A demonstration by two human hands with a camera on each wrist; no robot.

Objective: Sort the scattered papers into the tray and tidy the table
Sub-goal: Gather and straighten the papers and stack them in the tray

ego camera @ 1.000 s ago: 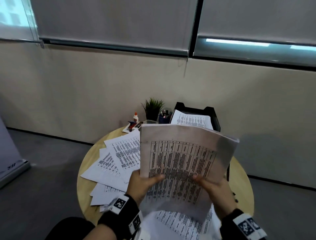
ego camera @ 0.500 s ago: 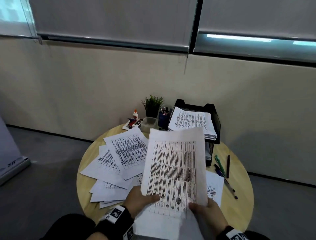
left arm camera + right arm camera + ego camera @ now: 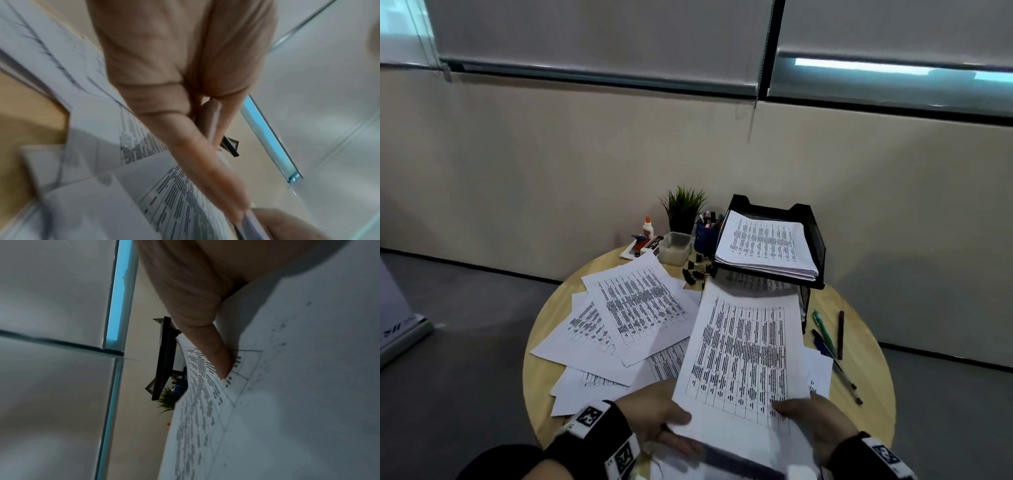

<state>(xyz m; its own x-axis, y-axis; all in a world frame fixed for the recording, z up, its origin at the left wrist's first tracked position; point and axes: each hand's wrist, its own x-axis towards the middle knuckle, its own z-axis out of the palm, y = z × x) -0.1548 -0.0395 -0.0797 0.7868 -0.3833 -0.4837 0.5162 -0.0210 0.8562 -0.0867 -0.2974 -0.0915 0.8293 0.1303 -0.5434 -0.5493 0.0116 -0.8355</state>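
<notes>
Papers [image 3: 640, 308] lie fanned over the left of the round table [image 3: 873, 404], untouched so far. My left hand [image 3: 654, 416] pinches the near left edge of the printed sheet [image 3: 746, 349], thumb on top; my right hand [image 3: 815, 421] grips its near right corner the same way. I'd keep both grips even and slide the sheet flat onto the stack in the black tray [image 3: 815, 240] ahead to the right, squaring its edges first.

I am seeing white papers [image 3: 640, 308] carrying black table print, a black tray [image 3: 813, 240], and a pale wooden worktop [image 3: 866, 377].
</notes>
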